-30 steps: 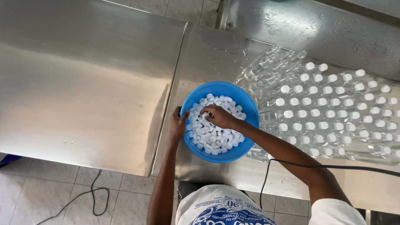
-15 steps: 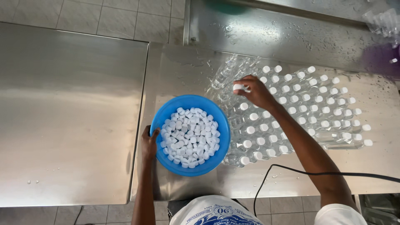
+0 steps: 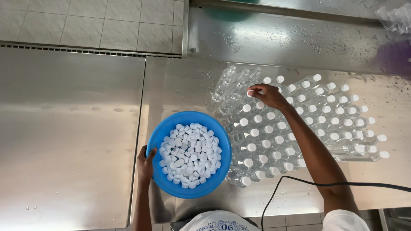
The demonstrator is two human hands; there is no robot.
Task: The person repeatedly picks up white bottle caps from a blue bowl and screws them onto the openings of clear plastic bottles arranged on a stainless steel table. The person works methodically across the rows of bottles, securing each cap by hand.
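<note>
The right hand (image 3: pixel 266 95) has left the blue bowl (image 3: pixel 159 137) and now pinches a white cap (image 3: pixel 250 93) onto a clear bottle (image 3: pixel 238 96) beyond the bowl, one more being capped. The left hand (image 3: pixel 145 164) still grips the bowl's near rim on the steel desk (image 3: pixel 72 141).

The right hand (image 3: pixel 267 95) covers the bottle mouth beneath it, so whether the cap (image 3: pixel 250 93) at its fingertips is seated cannot be told. The forearm hides several bottles (image 3: pixel 274 141). The left hand (image 3: pixel 145 164) masks part of the bowl (image 3: pixel 165 132) rim; its fingers are out of sight. More bottles (image 3: pixel 396 17) are cut off at the top right corner, blurred. The cable (image 3: pixel 342 185) runs off the right edge
</note>
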